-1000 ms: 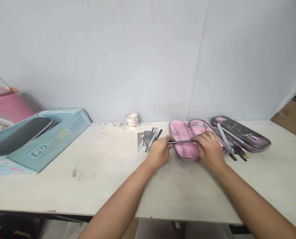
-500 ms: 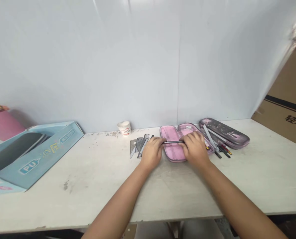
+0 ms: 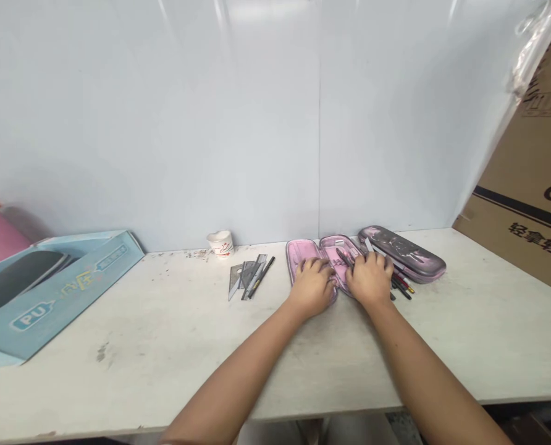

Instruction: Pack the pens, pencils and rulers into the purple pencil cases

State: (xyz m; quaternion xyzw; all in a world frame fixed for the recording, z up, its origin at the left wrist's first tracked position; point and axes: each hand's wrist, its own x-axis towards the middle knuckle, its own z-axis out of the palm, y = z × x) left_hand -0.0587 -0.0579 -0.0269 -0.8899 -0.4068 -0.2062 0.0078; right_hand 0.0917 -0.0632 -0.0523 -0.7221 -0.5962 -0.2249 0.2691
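Palm-down left hand (image 3: 312, 288) and right hand (image 3: 370, 279) partly hide an open, oblong, pink-fabric-lined pencil case (image 3: 302, 251); grips indiscernible.

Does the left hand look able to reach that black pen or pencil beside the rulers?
Probably yes: nothing visible covers the black pen or pencil, and only the open pink case and some tabletop separate it from the left hand.

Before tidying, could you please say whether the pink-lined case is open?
Open; the pink-lined case lies spread, interior facing up.
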